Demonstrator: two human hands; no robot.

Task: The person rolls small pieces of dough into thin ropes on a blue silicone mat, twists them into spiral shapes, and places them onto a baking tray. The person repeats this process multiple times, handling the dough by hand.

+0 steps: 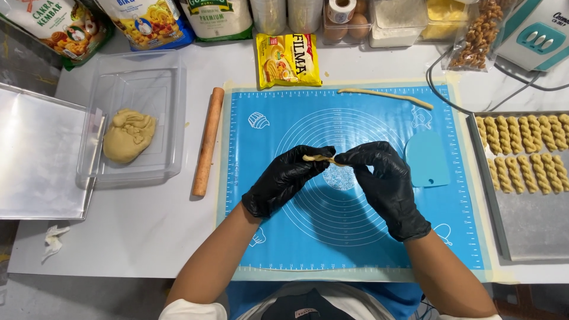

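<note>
Both my hands wear black gloves and meet over the middle of the blue baking mat [278, 237]. My left hand [284, 178] and my right hand [382, 181] pinch the two ends of a short twisted piece of pale dough [318, 158], held just above the mat. A long thin rope of dough [385, 95] lies at the mat's far edge. A light blue scraper [427, 159] rests on the mat to the right of my right hand.
A wooden rolling pin [207, 142] lies along the mat's left edge. A clear plastic tub [169, 77] holds a dough lump [128, 135]. A metal tray [533, 225] at right carries several twisted dough pieces [524, 154]. Ingredient packets, eggs and a mixer line the back.
</note>
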